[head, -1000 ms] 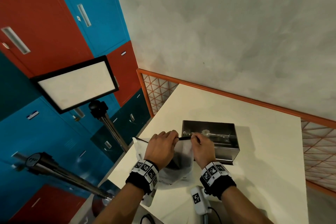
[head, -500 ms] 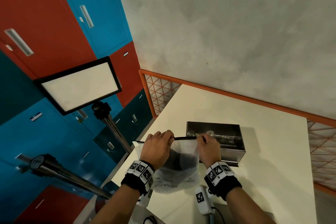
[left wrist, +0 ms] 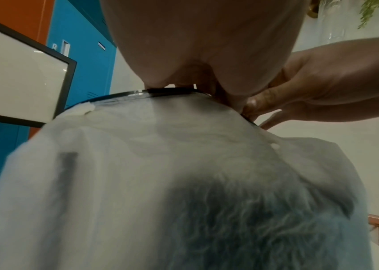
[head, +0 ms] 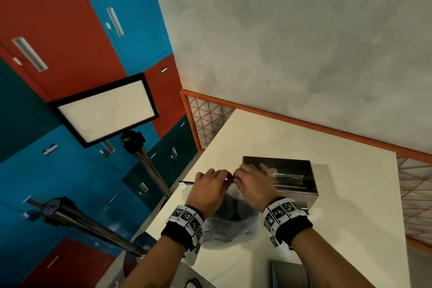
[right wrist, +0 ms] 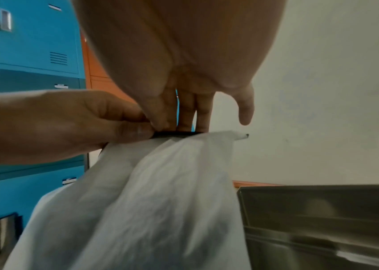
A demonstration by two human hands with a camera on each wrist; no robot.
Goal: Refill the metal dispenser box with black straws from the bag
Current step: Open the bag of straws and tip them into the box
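While the right hand (head: 253, 186) has slid in along the black zip strip to meet the left hand (head: 210, 188), both pinch the frosted plastic bag of black straws (head: 230, 224); just beyond, the metal dispenser box (head: 291, 176) waits on the cream tabletop (head: 350, 206), not yet refilled.

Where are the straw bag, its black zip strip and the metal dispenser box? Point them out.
straw bag (left wrist: 137, 164), left wrist view, translucent side
black zip strip (left wrist: 170, 90), left wrist view, middle
metal dispenser box (head: 292, 166), head view, dark top

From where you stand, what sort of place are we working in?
Likely a staged recording space in a locker or staff room: red and blue metal lockers, a light panel on a tripod, and a white table against a bare concrete wall.
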